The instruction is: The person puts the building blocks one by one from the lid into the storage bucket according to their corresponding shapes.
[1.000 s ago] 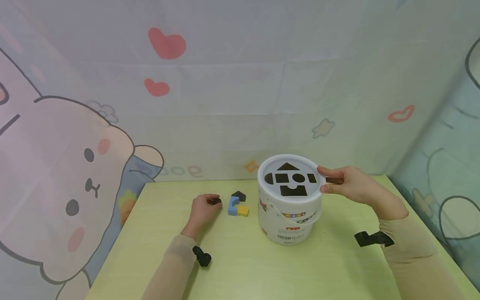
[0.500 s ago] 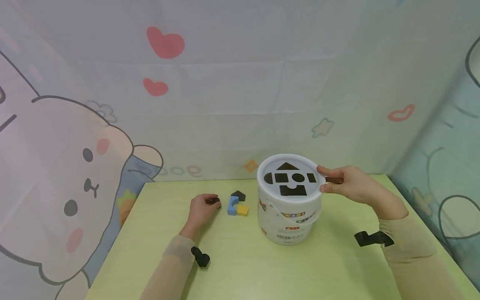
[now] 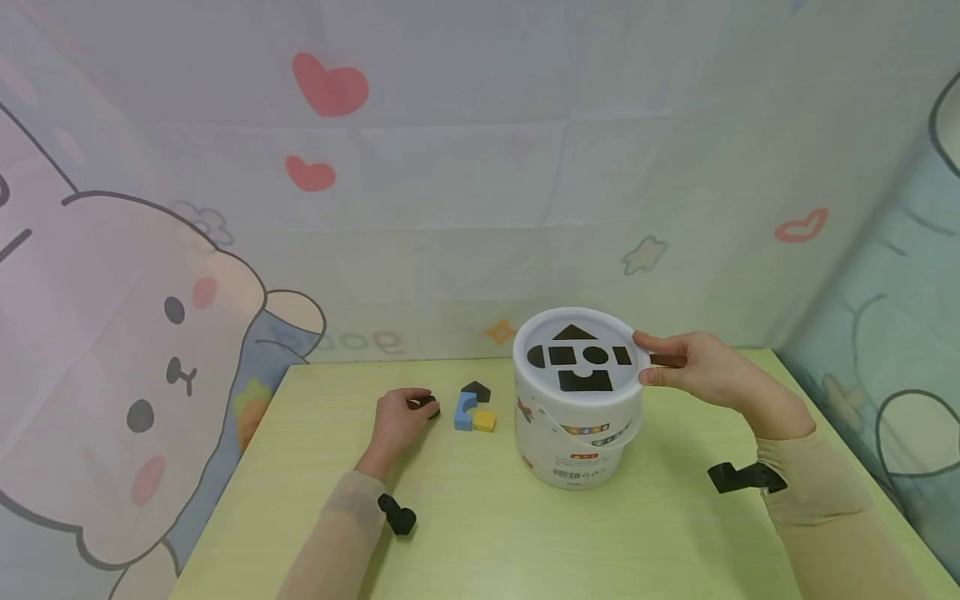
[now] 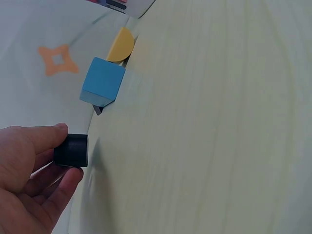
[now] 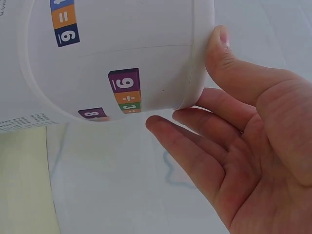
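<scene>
My left hand (image 3: 395,422) pinches a small black cylinder block (image 4: 72,150) between thumb and fingers, just over the table's left part. To the right of that hand lie a blue block with a curved notch (image 3: 464,412), a yellow half-round block (image 3: 484,420) and a dark pointed block (image 3: 477,390). A white toy bucket (image 3: 577,450) stands upright right of them, its lid (image 3: 534,327) pierced with several shaped holes. My right hand (image 3: 693,367) holds the bucket by the lid's right rim, thumb on one side and fingertips at the other, as the right wrist view shows.
The pale green tabletop (image 3: 517,542) ends at a printed cloth backdrop (image 3: 480,167) behind the bucket. The bucket's carrying handle (image 3: 633,435) hangs down across its front. Black camera mounts sit on both wrists.
My left hand has drifted slightly left with the black cylinder block in its fingers. The right hand stays at the bucket's rim, and the loose blocks lie as before.
</scene>
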`<action>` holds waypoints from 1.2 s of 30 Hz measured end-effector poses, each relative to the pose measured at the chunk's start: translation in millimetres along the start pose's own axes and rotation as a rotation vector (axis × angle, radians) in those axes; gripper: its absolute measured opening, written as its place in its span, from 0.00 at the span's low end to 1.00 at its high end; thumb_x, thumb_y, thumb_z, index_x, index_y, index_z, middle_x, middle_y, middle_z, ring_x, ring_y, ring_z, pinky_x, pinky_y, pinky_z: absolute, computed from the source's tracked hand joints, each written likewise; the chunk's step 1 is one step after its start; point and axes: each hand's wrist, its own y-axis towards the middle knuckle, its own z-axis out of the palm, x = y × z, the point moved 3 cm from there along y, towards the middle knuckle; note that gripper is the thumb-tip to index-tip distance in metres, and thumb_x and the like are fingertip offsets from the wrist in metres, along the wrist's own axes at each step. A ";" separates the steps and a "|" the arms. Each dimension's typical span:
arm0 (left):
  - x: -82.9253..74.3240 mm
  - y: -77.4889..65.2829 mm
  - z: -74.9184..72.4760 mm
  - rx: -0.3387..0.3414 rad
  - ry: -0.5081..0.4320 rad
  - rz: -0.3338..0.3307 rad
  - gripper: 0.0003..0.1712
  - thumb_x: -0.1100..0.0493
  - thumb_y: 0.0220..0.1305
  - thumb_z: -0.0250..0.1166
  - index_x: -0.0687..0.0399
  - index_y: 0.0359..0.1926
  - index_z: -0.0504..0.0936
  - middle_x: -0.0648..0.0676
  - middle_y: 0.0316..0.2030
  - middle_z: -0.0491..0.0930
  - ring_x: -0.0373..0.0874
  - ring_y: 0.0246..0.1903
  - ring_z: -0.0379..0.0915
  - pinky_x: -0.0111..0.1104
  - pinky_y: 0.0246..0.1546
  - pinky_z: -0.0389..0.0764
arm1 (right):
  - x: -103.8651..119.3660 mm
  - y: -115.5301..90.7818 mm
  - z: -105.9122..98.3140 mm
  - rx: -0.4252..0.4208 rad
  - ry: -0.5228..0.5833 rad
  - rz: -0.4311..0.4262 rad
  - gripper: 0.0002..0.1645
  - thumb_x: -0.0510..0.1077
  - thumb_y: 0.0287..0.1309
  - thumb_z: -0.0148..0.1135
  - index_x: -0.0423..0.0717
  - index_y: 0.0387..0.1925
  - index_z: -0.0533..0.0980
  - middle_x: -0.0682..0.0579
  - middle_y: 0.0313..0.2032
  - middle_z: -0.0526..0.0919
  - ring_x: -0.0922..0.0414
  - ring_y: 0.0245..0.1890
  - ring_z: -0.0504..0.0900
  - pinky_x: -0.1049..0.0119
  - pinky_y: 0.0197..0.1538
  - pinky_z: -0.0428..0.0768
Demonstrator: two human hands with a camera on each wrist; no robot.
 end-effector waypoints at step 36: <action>-109.3 -17.9 -41.8 -0.053 -0.137 0.320 0.19 0.60 0.68 0.77 0.59 0.57 0.90 0.57 0.50 0.88 0.52 0.46 0.86 0.41 0.49 0.89 | 3.3 0.2 -0.8 0.002 0.005 -0.009 0.42 0.49 0.72 0.71 0.35 0.77 0.66 0.36 0.72 0.72 0.36 0.68 0.77 0.41 0.64 0.80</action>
